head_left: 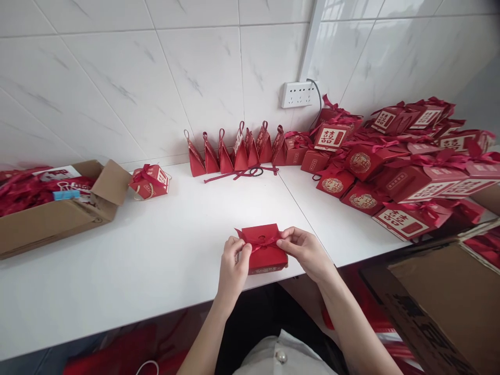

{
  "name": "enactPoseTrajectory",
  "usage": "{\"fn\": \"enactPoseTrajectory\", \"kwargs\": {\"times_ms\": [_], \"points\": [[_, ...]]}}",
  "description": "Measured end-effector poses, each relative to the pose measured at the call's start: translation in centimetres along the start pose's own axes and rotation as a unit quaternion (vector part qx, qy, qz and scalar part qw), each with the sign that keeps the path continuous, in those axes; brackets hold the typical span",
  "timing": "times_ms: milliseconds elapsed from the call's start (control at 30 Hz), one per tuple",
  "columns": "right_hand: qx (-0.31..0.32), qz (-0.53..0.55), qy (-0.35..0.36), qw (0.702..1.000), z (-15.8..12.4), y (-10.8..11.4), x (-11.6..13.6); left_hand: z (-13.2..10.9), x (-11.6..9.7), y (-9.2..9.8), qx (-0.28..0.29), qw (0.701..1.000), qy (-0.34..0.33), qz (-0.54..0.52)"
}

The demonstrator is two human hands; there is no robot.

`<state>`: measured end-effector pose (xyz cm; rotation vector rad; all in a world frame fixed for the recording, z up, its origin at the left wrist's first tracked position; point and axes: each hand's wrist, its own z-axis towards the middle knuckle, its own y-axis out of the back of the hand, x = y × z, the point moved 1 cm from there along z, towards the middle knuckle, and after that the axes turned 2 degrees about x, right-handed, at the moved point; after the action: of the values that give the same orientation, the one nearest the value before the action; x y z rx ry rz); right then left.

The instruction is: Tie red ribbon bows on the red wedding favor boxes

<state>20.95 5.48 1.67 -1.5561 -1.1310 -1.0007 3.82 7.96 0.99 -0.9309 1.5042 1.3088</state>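
Observation:
A red gift box (267, 259) sits on the white table close to its front edge. Across its top runs a dark red ribbon (265, 244), crossed or knotted near the middle. On the box's left side, my left hand (237, 260) pinches one part of the ribbon between thumb and fingers. My right hand (302, 250) pinches the ribbon at the right side of the box. Both hands are at the height of the box top, with the knot between them.
Several small red triangular boxes (225, 158) line the tiled wall, with loose ribbons before them. A pile of red boxes (406, 177) covers the right side. At left are a cardboard box (54, 229) and a single ribboned box (149, 182). An open carton (449, 291) stands front right.

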Motion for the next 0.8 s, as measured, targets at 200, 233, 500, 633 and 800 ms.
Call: {"fn": "enactPoseTrajectory", "kwargs": {"times_ms": [200,233,500,633,800], "points": [[-0.005,0.013,-0.004,1.000,-0.1,0.6,-0.1,-0.1,0.3,-0.2,-0.009,1.000,-0.013,-0.023],[-0.005,0.012,-0.001,1.000,-0.1,0.7,-0.2,-0.1,0.3,-0.2,-0.011,1.000,-0.015,-0.026],[-0.020,-0.037,0.008,0.999,-0.1,1.1,-0.5,-0.2,0.3,-0.1,-0.026,0.999,-0.026,-0.035],[-0.033,-0.051,0.008,0.998,-0.2,1.0,-0.6,-0.2,0.5,-0.3,-0.038,0.998,-0.035,-0.046],[-0.026,-0.040,0.005,0.999,0.0,1.2,-0.8,-0.4,0.6,-0.6,-0.053,0.996,-0.050,-0.057]]}}
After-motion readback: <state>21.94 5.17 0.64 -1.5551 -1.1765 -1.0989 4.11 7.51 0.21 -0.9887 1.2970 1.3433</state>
